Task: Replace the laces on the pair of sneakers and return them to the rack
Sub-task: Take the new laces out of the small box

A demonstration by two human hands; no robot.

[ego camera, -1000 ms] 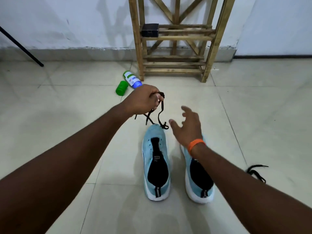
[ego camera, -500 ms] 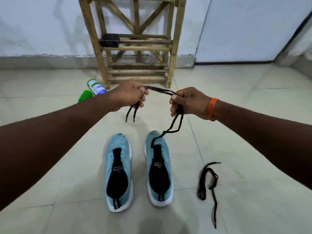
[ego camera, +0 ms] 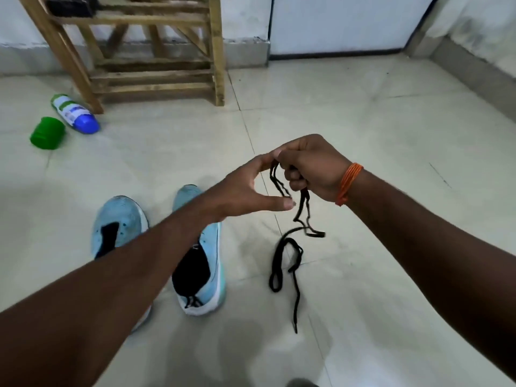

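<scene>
Right hand (ego camera: 310, 169), centre right of frame: fingers curling around a bunched black shoelace (ego camera: 303, 216), its loops hanging down.
Left hand (ego camera: 240, 194), centre: thumb and forefinger spreading in an arc, tips touching the bunch.
Second black shoelace (ego camera: 282, 263): lying on the floor tile below.
Pair of light blue knit sneakers (ego camera: 213, 255): standing lower left, laceless.
Wooden slatted rack (ego camera: 139, 20): standing upper left.

The right hand (ego camera: 310, 169) grips a bunched black lace (ego camera: 315, 234). The left hand (ego camera: 245, 191) is open beside it. A second lace (ego camera: 274, 283) lies on the floor right of the sneakers (ego camera: 213, 247); the rack (ego camera: 156, 51) stands beyond them.
</scene>
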